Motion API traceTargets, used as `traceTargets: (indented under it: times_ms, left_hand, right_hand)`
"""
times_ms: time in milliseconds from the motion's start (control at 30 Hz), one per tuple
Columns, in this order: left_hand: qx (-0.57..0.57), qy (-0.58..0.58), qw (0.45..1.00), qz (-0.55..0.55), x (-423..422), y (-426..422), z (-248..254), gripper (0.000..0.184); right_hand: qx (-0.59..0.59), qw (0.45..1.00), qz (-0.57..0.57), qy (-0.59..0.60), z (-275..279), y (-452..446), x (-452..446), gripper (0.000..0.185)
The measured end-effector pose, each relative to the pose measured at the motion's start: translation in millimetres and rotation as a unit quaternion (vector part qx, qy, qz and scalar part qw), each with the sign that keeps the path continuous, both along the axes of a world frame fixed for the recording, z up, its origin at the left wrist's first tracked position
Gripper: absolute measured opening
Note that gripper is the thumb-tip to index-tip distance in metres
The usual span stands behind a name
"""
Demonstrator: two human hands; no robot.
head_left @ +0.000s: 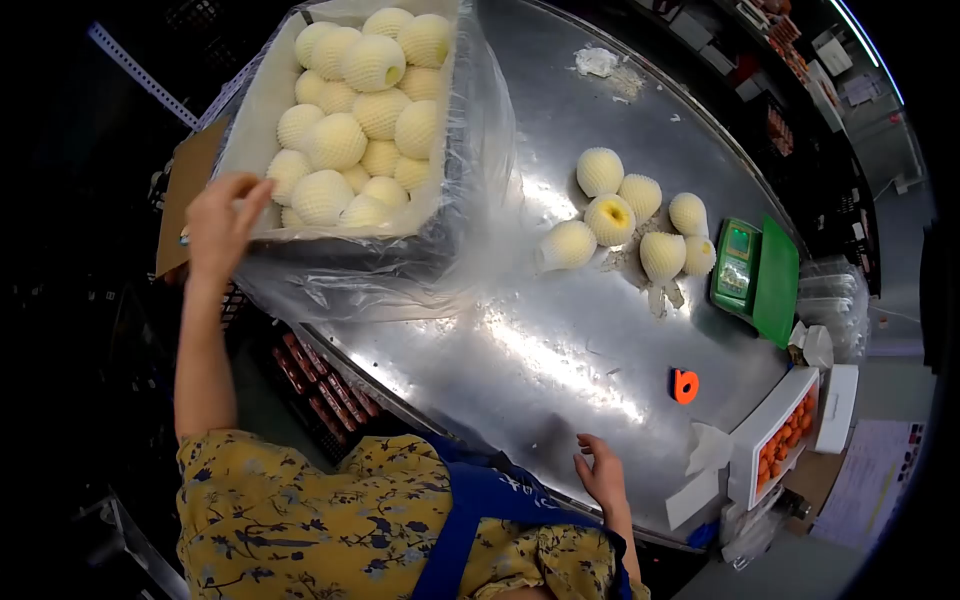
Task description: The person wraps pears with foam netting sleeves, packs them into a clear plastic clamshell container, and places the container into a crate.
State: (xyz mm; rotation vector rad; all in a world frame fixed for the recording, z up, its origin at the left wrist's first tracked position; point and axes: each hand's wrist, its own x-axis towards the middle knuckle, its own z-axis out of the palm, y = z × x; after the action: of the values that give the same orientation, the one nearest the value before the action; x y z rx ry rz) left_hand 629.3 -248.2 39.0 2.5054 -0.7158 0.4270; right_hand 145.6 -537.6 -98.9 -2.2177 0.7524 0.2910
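At the lower left corner of a big lined box (235, 145), my left hand (222, 218) has its fingers bent over the rim. What they grip, if anything, is hidden. Pale yellow round fruits in white foam nets (336, 142) are piled inside the box. A clear plastic bag (340, 285) hangs loosely around its outside. My right hand (602, 478) is low over the near edge of the metal table (470, 390), fingers apart and holding nothing. Several more netted fruits (600, 172) stand in a loose group on the table; one (610, 219) shows its yellow dimple.
A green scale (738, 265) with a raised lid stands at the right. Closer lies an orange ring-shaped tape dispenser or similar item (684, 386). Beside it are a white box (745, 470) of small orange fruits and crumpled white paper (708, 448). Dark crates (322, 385) sit below the table.
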Motion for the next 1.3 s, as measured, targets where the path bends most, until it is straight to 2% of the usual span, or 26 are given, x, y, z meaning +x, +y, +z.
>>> traceTargets:
  times_ms: [33, 67, 133, 167, 200, 300, 400, 500, 567, 633, 700, 733, 800, 833, 867, 933, 1000, 1067, 1200, 1300]
  left_hand:
    - [-0.018, 0.053, 0.998, -0.032, -22.3, -26.1, -3.8, 0.033]
    - [0.019, 0.035, 0.992, -0.124, -47.1, -51.9, -4.7, 0.041]
    - [0.151, 0.073, 0.969, -0.181, -80.5, -98.0, -5.8, 0.058]
    - [0.208, 0.127, 0.955, -0.166, -82.2, -116.5, -9.8, 0.062]
    - [0.189, 0.123, 0.962, -0.154, -84.0, -130.3, -14.6, 0.051]
    - [0.094, 0.087, 0.990, -0.056, -90.8, -145.5, -36.0, 0.040]
    - [0.080, 0.026, 0.993, -0.079, -87.6, -140.1, -43.9, 0.037]
    - [0.099, 0.026, 0.990, -0.099, -94.7, -114.3, -42.3, 0.038]
    - [0.130, 0.058, 0.982, -0.123, -103.9, -78.1, -41.0, 0.038]
    - [0.148, 0.045, 0.969, -0.194, -109.7, -43.0, -33.1, 0.044]
    - [0.242, 0.144, 0.907, -0.313, -88.6, -34.6, 1.6, 0.053]
    - [0.254, 0.263, 0.874, -0.321, -69.1, -38.9, 22.1, 0.056]
    - [0.160, 0.245, 0.944, -0.154, -11.5, -74.2, 17.4, 0.055]
    - [0.070, 0.076, 0.989, -0.109, 20.6, -90.0, 3.0, 0.060]
    - [0.090, -0.014, 0.989, -0.113, 54.4, -106.1, -4.5, 0.072]
    - [0.128, -0.065, 0.988, -0.062, 108.2, -137.1, -34.3, 0.079]
    - [0.204, -0.010, 0.978, -0.053, 149.5, -155.4, -60.4, 0.084]
    - [0.320, -0.052, 0.946, -0.022, 137.7, -166.8, -55.3, 0.081]
    - [0.359, -0.022, 0.933, 0.016, 109.5, -170.3, -30.5, 0.071]
    - [0.264, -0.098, 0.957, -0.062, 131.4, -155.2, -65.5, 0.073]
  right_hand:
    - [-0.005, 1.000, 0.012, -0.006, 0.1, 3.0, 5.5, 0.036]
    - [-0.001, 1.000, 0.024, -0.020, 0.7, 4.9, 12.9, 0.036]
    - [0.006, 0.998, 0.048, -0.043, 5.5, 8.0, 29.4, 0.036]
    - [0.003, 0.997, 0.062, -0.050, 9.4, 9.6, 34.6, 0.035]
    - [-0.001, 0.995, 0.077, -0.059, 12.1, 11.6, 38.9, 0.035]
    - [-0.036, 0.987, 0.132, -0.084, 17.6, 14.8, 50.2, 0.034]
    - [-0.072, 0.976, 0.178, -0.102, 21.4, 22.5, 51.8, 0.033]
    - [-0.049, 0.975, 0.186, -0.112, 30.3, 25.7, 45.0, 0.033]
    - [-0.039, 0.982, 0.153, -0.108, 27.9, 25.5, 33.4, 0.033]
    - [-0.041, 0.986, 0.127, -0.105, 20.7, 18.7, 18.6, 0.034]
    - [-0.036, 0.989, 0.099, -0.108, 10.4, 15.8, 8.9, 0.035]
    - [-0.030, 0.990, 0.091, -0.102, 7.1, 15.7, 6.5, 0.035]
    - [-0.016, 0.993, 0.090, -0.080, -1.7, 13.5, 8.1, 0.037]
    - [-0.021, 0.990, 0.112, -0.086, -3.1, 13.7, 14.7, 0.037]
    - [-0.026, 0.986, 0.135, -0.091, -3.3, 13.9, 24.5, 0.037]
    - [-0.045, 0.978, 0.170, -0.112, 0.7, 13.9, 42.2, 0.038]
    - [-0.045, 0.979, 0.182, -0.085, 12.9, 13.0, 56.1, 0.037]
    - [-0.050, 0.978, 0.173, -0.103, 14.7, 11.0, 58.9, 0.037]
    - [-0.052, 0.981, 0.160, -0.092, 11.2, 6.0, 46.7, 0.037]
    - [-0.051, 0.983, 0.150, -0.096, 1.9, 4.1, 38.7, 0.037]
